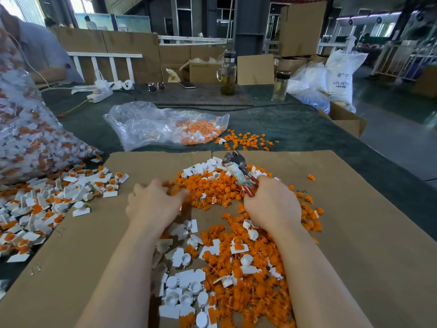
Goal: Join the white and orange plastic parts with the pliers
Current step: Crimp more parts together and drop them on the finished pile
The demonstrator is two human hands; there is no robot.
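**Pliers held over a heap of orange and white parts**

The pliers (238, 170) have worn grey metal jaws pointing up and away and red handles, clenched in the right hand (272, 204). Below them, small ribbed orange parts (212, 188) and white cup-and-tab parts (186, 292) lie heaped on a cardboard sheet (354, 221) covering the surface. The left hand (153, 204), blurred, reaches into the orange heap; its grip cannot be told.

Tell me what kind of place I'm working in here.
Probably a small factory or assembly workshop: loose orange parts heaped on cardboard, a white sack printed ABS resin, and stacked cartons behind the table.
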